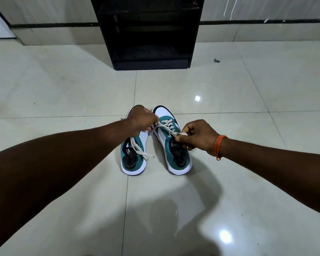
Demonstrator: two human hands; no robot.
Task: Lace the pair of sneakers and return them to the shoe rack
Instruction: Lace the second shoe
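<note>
A pale tiled floor [229, 85] spreads before me, with a black shoe rack [148, 34] standing open against the wall, ready for the pair. Two teal-and-white sneakers [175, 156] sit side by side, heels toward me. My left hand [142, 121] and right hand [198, 135] each pinch one end of the right sneaker's lace [169, 129], pulling outward, likely to tighten it.

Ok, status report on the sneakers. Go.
Both hands, left and right, pinching the lace ends on the right sneaker. Left sneaker lace loose. Shoe rack ahead, floor path unobstructed.
</note>
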